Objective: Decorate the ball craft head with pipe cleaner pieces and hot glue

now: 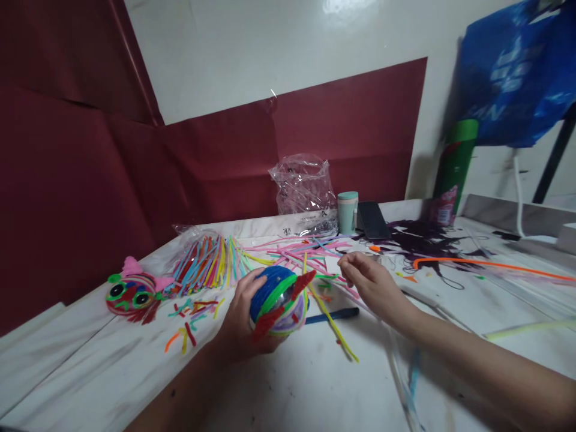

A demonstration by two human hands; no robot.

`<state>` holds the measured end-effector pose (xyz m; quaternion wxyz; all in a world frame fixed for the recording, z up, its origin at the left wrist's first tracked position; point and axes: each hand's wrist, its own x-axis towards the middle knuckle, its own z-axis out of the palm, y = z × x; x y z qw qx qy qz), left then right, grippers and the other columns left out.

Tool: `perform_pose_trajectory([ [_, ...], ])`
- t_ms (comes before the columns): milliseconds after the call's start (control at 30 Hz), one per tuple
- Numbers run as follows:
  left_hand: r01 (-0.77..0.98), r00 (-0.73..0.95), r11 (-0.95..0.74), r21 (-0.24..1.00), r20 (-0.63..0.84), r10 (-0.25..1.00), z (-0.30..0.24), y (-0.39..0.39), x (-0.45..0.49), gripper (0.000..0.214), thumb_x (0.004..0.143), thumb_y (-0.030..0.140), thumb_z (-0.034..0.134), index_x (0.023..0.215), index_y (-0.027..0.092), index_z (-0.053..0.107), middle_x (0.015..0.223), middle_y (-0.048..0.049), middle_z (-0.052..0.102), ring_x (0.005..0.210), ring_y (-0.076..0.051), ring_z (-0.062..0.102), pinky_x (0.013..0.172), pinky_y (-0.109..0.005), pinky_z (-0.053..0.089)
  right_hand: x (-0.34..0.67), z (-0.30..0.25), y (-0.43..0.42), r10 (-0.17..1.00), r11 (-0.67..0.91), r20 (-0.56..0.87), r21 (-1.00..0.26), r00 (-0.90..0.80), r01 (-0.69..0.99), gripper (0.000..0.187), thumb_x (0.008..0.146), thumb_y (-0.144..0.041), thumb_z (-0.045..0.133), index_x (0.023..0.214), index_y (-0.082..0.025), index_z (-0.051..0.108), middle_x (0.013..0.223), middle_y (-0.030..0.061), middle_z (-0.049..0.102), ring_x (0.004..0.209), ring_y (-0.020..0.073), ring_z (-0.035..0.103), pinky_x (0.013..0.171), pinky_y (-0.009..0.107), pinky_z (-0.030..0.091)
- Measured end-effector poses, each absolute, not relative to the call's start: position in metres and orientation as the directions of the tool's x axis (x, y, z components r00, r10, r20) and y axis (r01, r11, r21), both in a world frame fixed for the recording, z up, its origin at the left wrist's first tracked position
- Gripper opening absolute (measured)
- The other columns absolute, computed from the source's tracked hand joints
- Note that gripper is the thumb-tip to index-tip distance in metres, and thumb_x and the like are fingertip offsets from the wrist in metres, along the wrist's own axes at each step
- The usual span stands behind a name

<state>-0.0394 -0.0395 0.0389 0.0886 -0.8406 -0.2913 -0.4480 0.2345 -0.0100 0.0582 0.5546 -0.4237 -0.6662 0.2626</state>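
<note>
My left hand (239, 315) is wrapped around a ball covered in pipe cleaners (275, 294). Blue, green and purple bands run round it, two red pieces stick out, and a bare patch shows near its middle. To the right, my right hand (369, 282) hovers apart from the ball, its fingers pinched together. Whatever those fingertips hold, if anything, is hidden. A yellow pipe cleaner (335, 327) lies just right of the ball, crossing a dark blue stick-like item (344, 314).
A finished-looking figure with big eyes (130, 294) sits at left, beside a bag of colourful pipe cleaners (207, 264) and cut scraps (191, 309). Behind stand a mint-lidded cup (347, 213), a phone (372, 220) and a green can (456, 165). A white glue gun-like tool (418, 295) lies right.
</note>
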Motion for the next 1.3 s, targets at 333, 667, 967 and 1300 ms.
perform_pose_trajectory([
  [333, 0.567, 0.502, -0.814, 0.122, 0.733, 0.459, 0.037, -0.042, -0.032, 0.090, 0.061, 0.037, 0.073, 0.136, 0.024, 0.025, 0.135, -0.0187, 0.039, 0.127, -0.037, 0.041, 0.103, -0.054, 0.036, 0.227, 0.053, -0.020, 0.869, 0.491, 0.484, -0.819, -0.100, 0.298, 0.036, 0.088, -0.048, 0.040, 0.062, -0.022, 0.037, 0.060, -0.0031, 0.039, 0.058, 0.0136, 0.037, 0.056, 0.027, 0.033],
  [667, 0.689, 0.430, -0.688, 0.229, 0.634, 0.642, 0.018, -0.026, -0.028, 0.095, 0.057, 0.046, 0.077, 0.136, 0.017, 0.031, 0.137, -0.0213, 0.037, 0.129, -0.038, 0.037, 0.104, -0.054, 0.034, 0.211, 0.054, -0.037, 0.858, 0.187, 0.214, -0.977, -0.468, -0.104, 0.046, 0.072, -0.062, 0.063, 0.068, -0.018, 0.050, 0.058, -0.0036, 0.053, 0.048, 0.0077, 0.043, 0.050, 0.023, 0.033],
  [967, 0.555, 0.388, -0.829, 0.069, 0.860, 0.331, 0.070, -0.074, -0.016, 0.020, 0.080, 0.009, 0.053, 0.094, 0.022, 0.059, 0.081, -0.0021, 0.061, 0.080, -0.016, 0.056, 0.076, -0.031, 0.045, 0.194, 0.027, -0.044, 0.829, -0.049, 0.086, -0.973, -0.553, -0.225, 0.045, 0.060, -0.055, 0.077, 0.069, -0.016, 0.057, 0.066, -0.0013, 0.060, 0.060, 0.0090, 0.052, 0.061, 0.024, 0.041],
  [1300, 0.570, 0.548, -0.804, 0.169, 0.651, 0.525, 0.079, -0.092, 0.020, 0.017, 0.087, 0.018, 0.050, 0.075, 0.019, 0.062, 0.066, -0.0019, 0.061, 0.069, -0.016, 0.052, 0.066, -0.030, 0.041, 0.194, 0.034, -0.053, 0.769, -0.059, 0.081, -0.979, -0.634, -0.197, 0.051, 0.057, -0.061, 0.075, 0.067, -0.015, 0.057, 0.060, -0.0045, 0.052, 0.056, 0.0076, 0.041, 0.054, 0.022, 0.027],
])
